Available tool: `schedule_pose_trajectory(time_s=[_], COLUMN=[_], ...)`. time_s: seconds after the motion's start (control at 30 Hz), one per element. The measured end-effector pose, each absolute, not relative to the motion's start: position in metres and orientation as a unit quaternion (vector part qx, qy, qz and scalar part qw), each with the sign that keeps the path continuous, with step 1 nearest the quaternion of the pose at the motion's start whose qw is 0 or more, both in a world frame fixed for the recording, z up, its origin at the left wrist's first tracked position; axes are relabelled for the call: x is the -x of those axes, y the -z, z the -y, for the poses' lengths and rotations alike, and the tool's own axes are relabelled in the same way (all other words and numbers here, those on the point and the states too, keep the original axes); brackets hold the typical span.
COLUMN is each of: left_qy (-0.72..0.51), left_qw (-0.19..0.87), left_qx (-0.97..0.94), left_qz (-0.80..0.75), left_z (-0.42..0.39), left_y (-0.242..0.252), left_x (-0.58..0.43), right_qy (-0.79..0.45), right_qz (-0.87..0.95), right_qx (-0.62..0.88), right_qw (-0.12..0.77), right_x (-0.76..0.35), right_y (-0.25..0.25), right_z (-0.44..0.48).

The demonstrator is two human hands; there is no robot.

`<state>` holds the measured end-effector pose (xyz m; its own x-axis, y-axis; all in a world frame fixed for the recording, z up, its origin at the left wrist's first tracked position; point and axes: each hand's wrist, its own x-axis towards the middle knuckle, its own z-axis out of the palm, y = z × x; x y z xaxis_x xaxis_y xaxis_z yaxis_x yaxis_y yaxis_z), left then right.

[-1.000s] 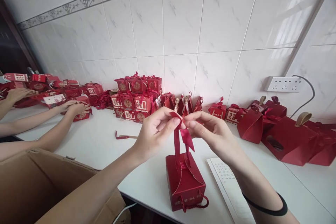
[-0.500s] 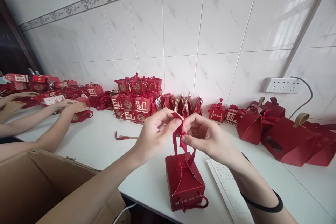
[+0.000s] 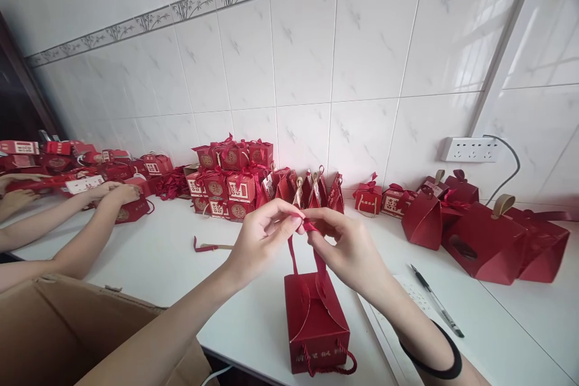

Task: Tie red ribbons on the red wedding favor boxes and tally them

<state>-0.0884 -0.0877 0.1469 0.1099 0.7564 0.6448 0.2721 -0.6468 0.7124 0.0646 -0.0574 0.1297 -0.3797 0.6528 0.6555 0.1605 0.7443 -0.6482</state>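
Observation:
A small red gift box (image 3: pixel 316 319) stands on the white table in front of me, its curved top flaps folded together and a twisted red cord handle hanging at its near side. From its top rises a red ribbon (image 3: pixel 293 256), two lengths of it running up to my fingers. My left hand (image 3: pixel 266 238) pinches the ribbon between thumb and forefinger. Close against it, my right hand (image 3: pixel 341 241) grips the ribbon too, with thumb and fingers pressed together. Whether a knot sits between the fingertips is hidden.
Stacked red boxes (image 3: pixel 226 187) stand by the tiled wall, and larger red boxes (image 3: pixel 484 241) at right. A pen (image 3: pixel 436 300) lies on a sheet of writing. An open cardboard carton (image 3: pixel 90 332) is at lower left. Other people's hands (image 3: pixel 120 193) handle boxes at far left.
My hands have drawn together over the box, and the ribbon lengths now hang differently. The view has shifted slightly, bringing the pen into sight beside my right arm.

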Motion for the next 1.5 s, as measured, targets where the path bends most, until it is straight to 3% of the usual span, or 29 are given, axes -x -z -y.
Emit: schedule_pose_trajectory(time_s=[0.17,0.27,0.5,0.8,0.93,1.2,1.5], left_qy=[-0.568,-0.568,-0.638,-0.671,-0.595,-0.311,-0.128], left_qw=[0.201,0.206,0.333,0.411,0.356,0.112,0.03], left_qx=[-0.722,-0.728,-0.619,-0.442,-0.468,-0.598,-0.676], left_qz=[-0.34,-0.326,-0.314,-0.43,-0.549,-0.73,-0.725], left_z=[0.091,0.091,0.087,0.109,0.117,0.134,0.137], left_y=[-0.147,-0.146,-0.132,-0.117,-0.11,-0.096,-0.09], left_x=[0.09,0.09,0.09,0.103,0.126,0.17,0.181], right_qy=[-0.4,-0.428,-0.319,-0.258,-0.262,-0.256,-0.231], right_qz=[0.727,0.684,0.654,0.645,0.634,0.615,0.616], right_qx=[0.232,0.224,0.261,0.387,0.428,0.503,0.559], right_qw=[0.508,0.546,0.634,0.606,0.589,0.551,0.504], right_x=[-0.068,-0.064,-0.066,-0.102,-0.123,-0.156,-0.172], right_y=[-0.137,-0.134,-0.132,-0.124,-0.108,-0.084,-0.066], right_z=[0.056,0.054,0.053,0.048,0.05,0.057,0.06])
